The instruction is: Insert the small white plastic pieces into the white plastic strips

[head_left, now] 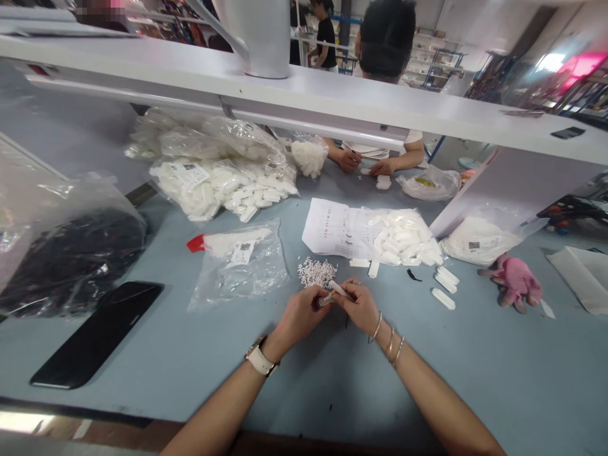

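At the tabletop (199, 345), your left hand (299, 312) pinches a gridded piece (325, 300), your right hand (360, 309) a white strip (339, 289), near loose white bits (316, 272): apparently close two-handed work, the next move likely needing a steady grip.

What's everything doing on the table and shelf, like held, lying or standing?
Left hand: holding a gridded piece
Right hand: holding a white piece
Tiny white bits: loose, heaped
Printed sheet: lying spread out
Pink glove: unworn, lying
Red-tipped bag: lying flattened
White jug: standing upright
Black slab: lying flat
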`<state>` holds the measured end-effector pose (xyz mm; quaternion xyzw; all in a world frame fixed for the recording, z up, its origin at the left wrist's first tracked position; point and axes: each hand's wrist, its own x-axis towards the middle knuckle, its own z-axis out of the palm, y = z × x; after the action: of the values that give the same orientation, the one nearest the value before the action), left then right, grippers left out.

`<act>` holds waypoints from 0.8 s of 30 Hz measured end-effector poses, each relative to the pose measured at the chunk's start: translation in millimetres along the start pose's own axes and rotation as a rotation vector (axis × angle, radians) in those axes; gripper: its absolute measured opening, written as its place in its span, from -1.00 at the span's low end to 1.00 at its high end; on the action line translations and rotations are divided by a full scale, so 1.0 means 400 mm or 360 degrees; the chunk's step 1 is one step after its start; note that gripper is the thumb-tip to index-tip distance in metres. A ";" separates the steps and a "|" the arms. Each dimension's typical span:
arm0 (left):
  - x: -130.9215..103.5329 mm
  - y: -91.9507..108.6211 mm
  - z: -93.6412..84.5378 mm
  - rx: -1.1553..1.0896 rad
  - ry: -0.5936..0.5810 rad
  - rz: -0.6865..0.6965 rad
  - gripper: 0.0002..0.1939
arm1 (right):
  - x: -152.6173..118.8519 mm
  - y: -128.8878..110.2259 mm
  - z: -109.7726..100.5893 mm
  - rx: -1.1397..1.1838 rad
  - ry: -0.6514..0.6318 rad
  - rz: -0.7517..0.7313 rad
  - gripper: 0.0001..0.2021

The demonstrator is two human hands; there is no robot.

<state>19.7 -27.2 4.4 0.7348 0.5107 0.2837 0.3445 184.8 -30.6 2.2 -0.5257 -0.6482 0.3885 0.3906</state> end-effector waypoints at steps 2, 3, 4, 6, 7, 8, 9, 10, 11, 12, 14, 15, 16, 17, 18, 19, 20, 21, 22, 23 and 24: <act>0.000 0.001 0.000 0.0031 0.0006 0.0006 -0.83 | 0.000 0.000 0.000 -0.0003 -0.0001 0.0002 -0.86; 0.000 0.000 0.000 0.0049 0.0015 0.0014 -0.84 | 0.000 0.000 0.000 0.0006 -0.0004 0.0016 -0.86; 0.000 0.000 0.000 0.0061 0.0024 0.0026 -0.84 | -0.001 0.001 -0.001 0.0025 -0.0006 0.0043 -0.87; 0.000 -0.002 0.000 0.0060 0.0040 0.0069 -0.85 | -0.001 0.003 -0.003 0.0098 -0.0016 0.0133 -0.86; 0.000 -0.004 0.000 0.0050 0.0051 0.0093 -0.85 | -0.001 0.004 -0.005 0.0146 -0.0028 0.0178 -0.82; 0.000 -0.005 0.000 0.0035 0.0061 0.0116 -0.85 | -0.001 0.004 -0.007 0.0194 -0.0046 0.0213 -0.78; -0.001 -0.006 0.001 0.0019 0.0068 0.0134 -0.85 | -0.001 0.004 -0.008 0.0241 -0.0069 0.0234 -0.74; -0.001 -0.007 0.002 0.0003 0.0075 0.0146 -0.85 | -0.002 0.003 -0.009 0.0282 -0.0088 0.0241 -0.73; -0.002 -0.008 0.003 -0.0011 0.0078 0.0151 -0.85 | -0.002 0.002 -0.009 0.0310 -0.0096 0.0237 -0.72; -0.004 -0.009 0.004 -0.0027 0.0079 0.0154 -0.84 | -0.004 0.000 -0.008 0.0323 -0.0088 0.0233 -0.72; -0.006 -0.009 0.007 -0.0054 0.0083 0.0166 -0.83 | -0.008 -0.005 -0.003 0.0312 -0.0031 0.0240 -0.71; -0.007 -0.009 0.008 -0.0061 0.0090 0.0173 -0.83 | -0.010 -0.006 0.000 0.0286 0.0008 0.0247 -0.71; -0.007 -0.009 0.009 -0.0064 0.0097 0.0175 -0.83 | -0.011 -0.008 0.002 0.0250 0.0041 0.0253 -0.71; -0.007 -0.010 0.009 -0.0062 0.0102 0.0170 -0.83 | -0.011 -0.008 0.003 0.0213 0.0065 0.0251 -0.70; -0.005 -0.011 0.008 -0.0054 0.0109 0.0155 -0.84 | -0.010 -0.006 0.003 0.0180 0.0082 0.0240 -0.69; -0.003 -0.014 0.007 -0.0037 0.0119 0.0133 -0.84 | -0.007 -0.003 0.000 0.0135 0.0092 0.0230 -0.69; -0.001 -0.017 0.005 -0.0015 0.0136 0.0106 -0.85 | -0.003 0.001 -0.005 0.0093 0.0107 0.0212 -0.68; 0.003 -0.022 0.002 0.0013 0.0173 0.0079 -0.85 | 0.001 0.007 -0.012 0.0034 0.0122 0.0201 -0.69; 0.007 -0.028 0.000 0.0044 0.0214 0.0056 -0.85 | 0.006 0.013 -0.020 -0.0081 0.0148 0.0224 -0.74; 0.011 -0.035 -0.002 0.0067 0.0267 0.0036 -0.85 | 0.010 0.020 -0.029 -0.0231 0.0189 0.0245 -0.77; 0.014 -0.042 -0.004 0.0076 0.0329 0.0019 -0.85 | 0.014 0.025 -0.036 -0.0412 0.0209 0.0252 -0.79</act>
<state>11.0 -17.4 -7.6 0.7127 0.5458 0.3477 0.2708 201.1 -22.3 -0.7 -0.6453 -0.6225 0.2960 0.3293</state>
